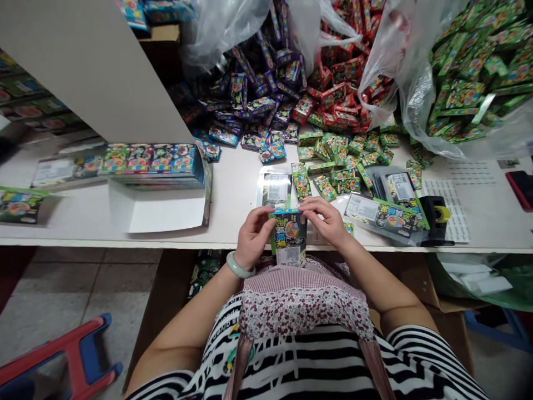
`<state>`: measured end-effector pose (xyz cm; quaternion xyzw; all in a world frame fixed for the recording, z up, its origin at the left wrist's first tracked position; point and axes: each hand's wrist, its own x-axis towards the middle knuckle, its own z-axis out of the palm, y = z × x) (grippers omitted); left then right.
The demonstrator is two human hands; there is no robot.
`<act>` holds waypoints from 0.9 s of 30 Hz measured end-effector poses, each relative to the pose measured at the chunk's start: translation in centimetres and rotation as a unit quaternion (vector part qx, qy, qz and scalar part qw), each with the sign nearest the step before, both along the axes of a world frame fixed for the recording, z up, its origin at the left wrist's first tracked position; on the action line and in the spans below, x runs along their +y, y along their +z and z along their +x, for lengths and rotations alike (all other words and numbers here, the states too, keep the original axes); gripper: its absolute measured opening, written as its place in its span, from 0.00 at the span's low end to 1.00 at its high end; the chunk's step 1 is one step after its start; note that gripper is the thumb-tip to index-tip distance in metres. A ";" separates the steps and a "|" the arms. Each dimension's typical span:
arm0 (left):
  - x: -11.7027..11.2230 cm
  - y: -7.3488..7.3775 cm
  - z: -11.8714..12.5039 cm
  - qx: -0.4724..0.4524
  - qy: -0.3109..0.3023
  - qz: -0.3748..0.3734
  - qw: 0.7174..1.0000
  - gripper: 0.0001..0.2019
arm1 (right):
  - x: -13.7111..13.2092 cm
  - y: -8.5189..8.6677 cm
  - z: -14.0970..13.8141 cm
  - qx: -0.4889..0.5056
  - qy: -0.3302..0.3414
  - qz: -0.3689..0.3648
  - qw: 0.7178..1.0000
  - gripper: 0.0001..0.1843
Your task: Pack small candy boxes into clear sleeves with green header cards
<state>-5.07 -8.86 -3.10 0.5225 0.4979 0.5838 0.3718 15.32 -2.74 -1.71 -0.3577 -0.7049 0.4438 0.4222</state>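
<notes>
A dark printed candy packet with a green edge stands over the table's front edge, held between both my hands. My left hand grips its upper left corner with thumb and fingers. At the upper right corner, my right hand pinches the top edge. A strip of blue print shows along the packet's open-looking top; its inside is hidden. Just behind it lies another flat dark packet on a clear sheet. Several small green candy boxes lie loosely beyond my right hand.
Heaps of purple boxes, red boxes and bagged green boxes line the back. A white display carton holds upright packets at left. Flat packets and a black tape dispenser lie right. A red-blue stool stands below left.
</notes>
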 end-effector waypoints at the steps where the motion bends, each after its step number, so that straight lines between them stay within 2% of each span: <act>1: 0.0 0.1 0.0 0.002 0.011 0.004 1.000 0.06 | -0.2 -0.1 -0.1 0.005 -0.013 -0.007 1.000 0.08; 4: 0.6 0.5 0.1 -0.007 0.019 0.011 1.000 0.05 | -0.2 -0.4 -0.5 0.049 -0.033 -0.083 0.995 0.07; 6: 1.0 0.9 -0.1 -0.029 0.007 0.003 1.000 0.04 | -0.1 -0.2 -0.6 0.065 -0.027 -0.124 0.990 0.12; 9: 1.2 1.3 -0.3 -0.035 -0.013 0.003 0.999 0.10 | 0.1 0.7 -0.3 0.023 0.001 -0.094 0.995 0.09; 12: 1.3 1.8 -0.5 0.005 -0.037 0.027 0.999 0.07 | 0.0 1.7 -0.3 -0.012 0.013 -0.055 0.998 0.07; 15: 1.7 2.6 -0.4 0.004 -0.031 0.017 0.999 0.04 | 0.3 2.3 -0.8 -0.018 -0.002 -0.093 0.995 0.10; 18: 2.5 3.1 -0.2 -0.005 -0.026 -0.036 0.999 0.05 | 0.8 2.6 -1.4 -0.007 0.011 -0.167 0.986 0.09; 21: 3.1 2.8 -0.3 -0.017 -0.031 -0.082 0.996 0.08 | 1.1 2.4 -1.5 -0.010 0.031 -0.185 0.982 0.09; 24: 3.4 1.9 -1.1 -0.038 -0.059 -0.084 0.994 0.09 | 1.5 1.8 -1.3 -0.024 0.034 -0.182 0.982 0.09; 27: 3.1 1.5 -2.2 -0.019 -0.092 -0.087 0.992 0.10 | 1.8 1.6 -1.2 -0.025 0.021 -0.184 0.982 0.09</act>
